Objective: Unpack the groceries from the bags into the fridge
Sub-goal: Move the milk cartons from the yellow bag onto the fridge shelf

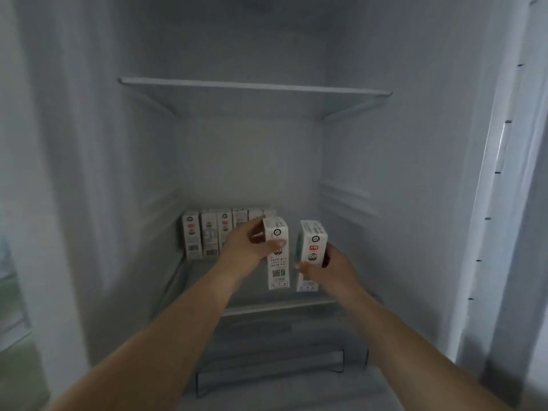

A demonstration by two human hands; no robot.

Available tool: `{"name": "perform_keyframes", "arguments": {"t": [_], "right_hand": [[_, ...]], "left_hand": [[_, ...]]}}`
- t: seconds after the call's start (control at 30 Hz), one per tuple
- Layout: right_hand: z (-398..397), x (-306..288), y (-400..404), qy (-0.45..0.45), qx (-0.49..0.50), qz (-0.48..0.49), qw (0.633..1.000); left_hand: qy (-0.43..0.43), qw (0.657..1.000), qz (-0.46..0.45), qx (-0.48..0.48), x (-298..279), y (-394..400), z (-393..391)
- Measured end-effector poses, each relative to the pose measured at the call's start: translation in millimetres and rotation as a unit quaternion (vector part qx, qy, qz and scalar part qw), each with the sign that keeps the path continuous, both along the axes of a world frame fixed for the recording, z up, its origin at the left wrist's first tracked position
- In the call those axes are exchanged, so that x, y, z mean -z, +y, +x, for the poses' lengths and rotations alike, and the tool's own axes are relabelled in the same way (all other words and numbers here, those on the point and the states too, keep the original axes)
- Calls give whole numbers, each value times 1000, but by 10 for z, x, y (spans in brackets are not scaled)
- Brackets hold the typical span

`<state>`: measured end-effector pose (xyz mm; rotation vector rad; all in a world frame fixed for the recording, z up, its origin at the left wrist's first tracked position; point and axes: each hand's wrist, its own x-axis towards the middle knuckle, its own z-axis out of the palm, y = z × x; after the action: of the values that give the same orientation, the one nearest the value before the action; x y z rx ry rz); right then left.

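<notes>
Now, cartons in my hands: two, one per hand, both upright and held side by side, near each other without touching, above the front of the lower shelf [275, 307].
Left carton [277, 253]: tall, slim, white box with a round black mark near the top and a code square low on its face; my left hand [252, 247] wraps it from the left, thumb across the front.
Right carton [311, 250]: white with a green side, a round black mark and a small red label; my right hand [329, 269] holds it low, fingers curled behind, thumb at the front.
Row at the back [219, 232]: six like cartons that I can count, standing upright and touching along the rear wall, left of centre.
Upper shelf [255, 87]: one, higher in the fridge [89, 173].
</notes>
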<state>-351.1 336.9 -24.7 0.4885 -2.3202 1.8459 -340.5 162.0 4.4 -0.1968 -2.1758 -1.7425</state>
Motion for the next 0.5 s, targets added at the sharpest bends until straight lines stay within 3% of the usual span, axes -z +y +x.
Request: {"name": "perform_keyframes", "arguments": {"t": [0.5], "right_hand": [[-553,156,81,5,-10,67,998]], "left_hand": [[-28,1000,-4,-7,272,243,-610]]}}
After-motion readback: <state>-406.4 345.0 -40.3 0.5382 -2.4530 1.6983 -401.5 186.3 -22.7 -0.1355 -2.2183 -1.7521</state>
